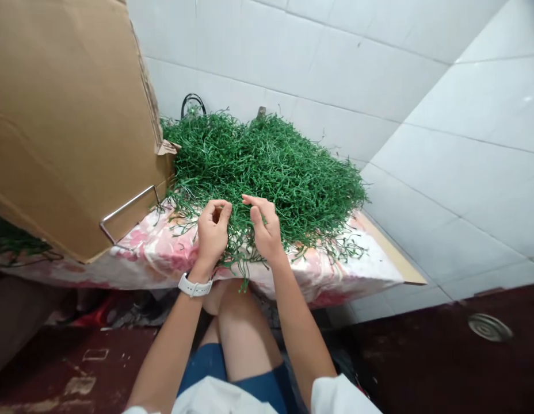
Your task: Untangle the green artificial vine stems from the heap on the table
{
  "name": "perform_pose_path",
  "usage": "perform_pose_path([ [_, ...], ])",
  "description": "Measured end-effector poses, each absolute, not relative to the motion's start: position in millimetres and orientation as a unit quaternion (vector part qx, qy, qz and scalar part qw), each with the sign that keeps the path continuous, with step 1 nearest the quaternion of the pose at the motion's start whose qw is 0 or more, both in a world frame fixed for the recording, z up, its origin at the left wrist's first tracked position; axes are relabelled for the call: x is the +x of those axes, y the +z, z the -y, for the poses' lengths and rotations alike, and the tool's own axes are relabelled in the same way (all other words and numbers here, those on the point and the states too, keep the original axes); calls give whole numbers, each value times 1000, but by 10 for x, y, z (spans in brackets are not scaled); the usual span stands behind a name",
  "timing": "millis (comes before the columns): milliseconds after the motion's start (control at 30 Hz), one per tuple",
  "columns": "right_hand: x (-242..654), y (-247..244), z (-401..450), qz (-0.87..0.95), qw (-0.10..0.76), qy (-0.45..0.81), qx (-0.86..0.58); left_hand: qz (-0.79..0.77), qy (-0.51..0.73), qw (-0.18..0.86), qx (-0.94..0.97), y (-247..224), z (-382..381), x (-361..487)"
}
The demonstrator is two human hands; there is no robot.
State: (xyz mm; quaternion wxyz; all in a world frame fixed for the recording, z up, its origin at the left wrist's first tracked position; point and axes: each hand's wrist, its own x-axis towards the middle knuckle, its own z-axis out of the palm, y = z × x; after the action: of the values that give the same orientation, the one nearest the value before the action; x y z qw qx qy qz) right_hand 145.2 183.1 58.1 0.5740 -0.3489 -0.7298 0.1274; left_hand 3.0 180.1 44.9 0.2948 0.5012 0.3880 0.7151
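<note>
A large heap of thin green plastic-looking stems (271, 167) lies on a table with a pink and white floral cloth (163, 247). At the near edge of the heap is my left hand (213, 227), its thumb and index finger pinched together; whatever is between the tips is too small to make out. My right hand (266, 227) is just to its right, fingers stretched out and thumb apart, holding nothing visible. Loose stems hang over the cloth's front edge between and below both hands.
On the left stands a big cardboard sheet or box (72, 115), with a bent metal wire frame (129, 204) by its lower edge. A black loop (193, 98) rises behind the heap, against the tiled wall (293, 52). A round drain (490, 327) is at right.
</note>
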Motion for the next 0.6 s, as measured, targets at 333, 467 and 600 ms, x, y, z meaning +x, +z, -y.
perform_pose_path([
  [333, 1453, 702, -1954, 660, 658, 256, -257, -329, 655, 430, 527, 391, -1723, 45],
  [467, 1584, 831, -1998, 745, 600, 61, -285, -302, 663, 425, 536, 390, -1744, 59],
  [600, 1650, 874, -2092, 764, 577, 7, -288, -290, 658, 417, 556, 343, -1729, 109],
])
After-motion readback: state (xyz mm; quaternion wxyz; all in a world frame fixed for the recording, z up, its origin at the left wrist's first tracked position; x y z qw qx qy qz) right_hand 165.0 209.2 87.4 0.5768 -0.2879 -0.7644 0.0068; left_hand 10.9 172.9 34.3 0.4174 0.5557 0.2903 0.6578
